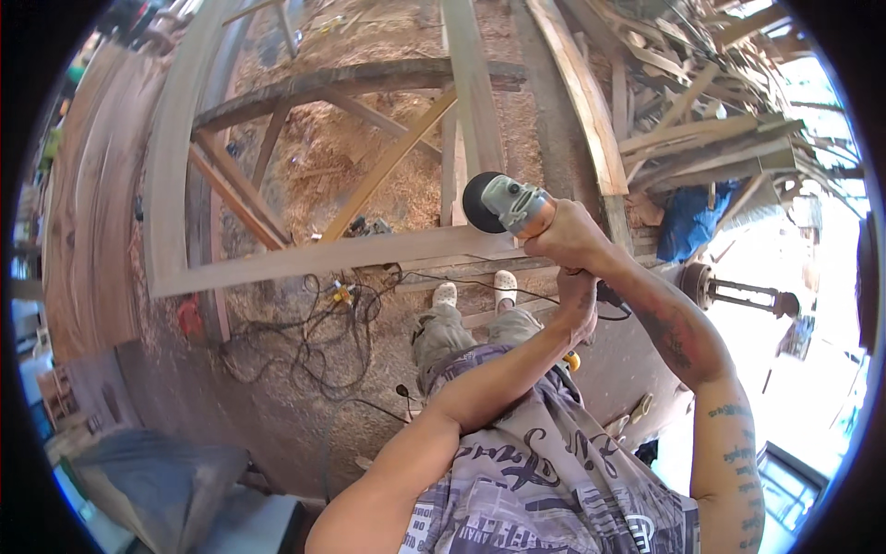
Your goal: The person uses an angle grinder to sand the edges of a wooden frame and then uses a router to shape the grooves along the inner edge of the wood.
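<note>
An angle grinder (528, 214) with a round dark disc (482, 201) is held in both of my hands. My right hand (570, 235) is wrapped round its body just behind the metal head. Closer to me, my left hand (580, 288) grips the rear part of the tool, largely hidden by the right wrist. The disc is over the near right corner of a pale wooden frame (341, 260); whether it touches the wood I cannot tell. Dark trestle timber (360, 81) with slanting braces supports the frame.
Tangled black cords (346, 323) lie on the floor left of my feet. Sawdust and shavings (323, 175) cover the ground under the frame. Thick planks (97, 203) stand at the left. A heap of scrap wood (701, 129) and a blue cloth (692, 220) are at the right.
</note>
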`<move>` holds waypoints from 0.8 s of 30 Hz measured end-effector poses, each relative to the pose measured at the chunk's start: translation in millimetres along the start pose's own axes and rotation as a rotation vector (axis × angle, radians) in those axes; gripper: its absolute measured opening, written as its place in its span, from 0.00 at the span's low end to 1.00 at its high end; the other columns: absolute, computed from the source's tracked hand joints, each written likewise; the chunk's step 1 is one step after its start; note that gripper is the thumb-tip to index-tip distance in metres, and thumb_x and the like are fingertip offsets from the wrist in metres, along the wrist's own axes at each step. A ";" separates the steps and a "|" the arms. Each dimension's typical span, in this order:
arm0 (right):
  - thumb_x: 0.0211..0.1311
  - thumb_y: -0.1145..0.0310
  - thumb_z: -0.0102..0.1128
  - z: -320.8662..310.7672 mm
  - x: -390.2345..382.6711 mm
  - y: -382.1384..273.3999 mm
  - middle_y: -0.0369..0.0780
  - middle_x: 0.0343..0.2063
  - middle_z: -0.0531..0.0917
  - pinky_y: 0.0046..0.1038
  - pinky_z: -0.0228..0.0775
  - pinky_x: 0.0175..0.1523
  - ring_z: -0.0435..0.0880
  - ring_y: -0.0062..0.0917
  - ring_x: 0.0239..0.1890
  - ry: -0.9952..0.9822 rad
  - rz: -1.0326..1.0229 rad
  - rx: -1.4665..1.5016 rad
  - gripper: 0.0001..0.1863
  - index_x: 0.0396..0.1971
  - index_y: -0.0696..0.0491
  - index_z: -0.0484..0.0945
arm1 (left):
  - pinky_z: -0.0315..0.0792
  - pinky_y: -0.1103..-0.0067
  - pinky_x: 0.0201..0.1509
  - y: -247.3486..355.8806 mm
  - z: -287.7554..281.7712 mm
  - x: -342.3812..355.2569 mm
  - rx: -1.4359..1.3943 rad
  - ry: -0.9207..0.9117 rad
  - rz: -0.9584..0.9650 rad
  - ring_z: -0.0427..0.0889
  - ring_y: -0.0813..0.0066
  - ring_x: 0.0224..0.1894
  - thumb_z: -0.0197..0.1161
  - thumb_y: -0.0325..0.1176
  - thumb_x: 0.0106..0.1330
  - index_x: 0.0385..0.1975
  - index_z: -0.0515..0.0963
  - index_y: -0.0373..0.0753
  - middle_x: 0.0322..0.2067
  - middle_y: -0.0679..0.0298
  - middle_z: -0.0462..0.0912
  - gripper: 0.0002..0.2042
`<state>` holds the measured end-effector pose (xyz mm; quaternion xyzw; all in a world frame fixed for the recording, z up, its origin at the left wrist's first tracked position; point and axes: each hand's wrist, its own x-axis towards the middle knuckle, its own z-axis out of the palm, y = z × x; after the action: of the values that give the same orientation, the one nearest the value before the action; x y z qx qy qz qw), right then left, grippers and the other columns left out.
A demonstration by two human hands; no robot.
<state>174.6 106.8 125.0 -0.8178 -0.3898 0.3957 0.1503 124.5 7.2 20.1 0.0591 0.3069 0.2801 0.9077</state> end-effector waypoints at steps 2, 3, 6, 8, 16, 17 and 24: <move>0.40 0.67 0.73 -1.2 -0.8 13.8 0.42 0.25 0.85 0.30 0.76 0.40 0.81 0.23 0.29 -0.028 -0.077 0.021 0.22 0.39 0.60 0.81 | 0.75 0.76 0.46 -13.8 6.3 2.1 -0.078 0.021 0.025 0.81 0.81 0.40 0.69 0.33 0.66 0.44 0.77 0.44 0.39 0.73 0.81 0.10; 0.40 0.67 0.72 -4.7 -0.1 16.9 0.43 0.25 0.85 0.30 0.76 0.39 0.82 0.23 0.28 -0.033 -0.141 0.061 0.21 0.38 0.60 0.82 | 0.75 0.76 0.46 -15.8 10.0 2.7 -0.104 0.027 0.037 0.81 0.81 0.40 0.68 0.32 0.66 0.44 0.77 0.44 0.39 0.73 0.82 0.10; 0.39 0.66 0.73 -14.1 9.2 17.0 0.43 0.24 0.85 0.31 0.77 0.39 0.83 0.25 0.28 -0.146 -0.072 -0.118 0.20 0.34 0.60 0.82 | 0.76 0.75 0.45 -18.5 16.2 10.9 -0.163 -0.050 0.074 0.83 0.79 0.40 0.67 0.31 0.67 0.44 0.76 0.43 0.38 0.71 0.82 0.09; 0.39 0.65 0.72 -25.7 11.2 10.9 0.43 0.24 0.85 0.31 0.77 0.39 0.84 0.28 0.28 -0.141 -0.144 -0.102 0.20 0.34 0.59 0.83 | 0.74 0.77 0.38 -23.9 29.7 27.5 -0.158 0.009 0.167 0.81 0.80 0.36 0.65 0.29 0.66 0.43 0.77 0.42 0.36 0.71 0.81 0.08; 0.40 0.63 0.71 -58.7 68.5 23.1 0.42 0.21 0.84 0.32 0.78 0.34 0.85 0.30 0.25 -0.135 -0.216 -0.233 0.17 0.31 0.58 0.86 | 0.72 0.79 0.28 -15.1 74.5 85.0 -0.179 0.090 0.173 0.79 0.83 0.28 0.66 0.30 0.64 0.40 0.76 0.46 0.31 0.73 0.80 0.08; 0.40 0.63 0.71 -62.0 70.4 28.2 0.42 0.21 0.84 0.32 0.78 0.34 0.85 0.30 0.25 -0.145 -0.226 -0.243 0.17 0.31 0.58 0.86 | 0.72 0.79 0.28 -18.6 79.2 87.4 -0.189 0.095 0.186 0.79 0.83 0.28 0.66 0.30 0.64 0.40 0.76 0.46 0.31 0.73 0.80 0.08; 0.38 0.63 0.71 -51.5 43.3 48.1 0.47 0.24 0.86 0.36 0.80 0.41 0.88 0.38 0.29 -0.253 -0.394 -0.236 0.18 0.34 0.53 0.86 | 0.76 0.77 0.39 -62.3 66.0 75.0 -0.327 -0.004 0.401 0.81 0.81 0.39 0.66 0.37 0.68 0.46 0.75 0.48 0.38 0.73 0.80 0.11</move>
<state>255.5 111.5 108.4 -0.6821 -0.6008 0.4095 0.0782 242.0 0.3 16.5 -0.0283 0.2379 0.5003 0.8320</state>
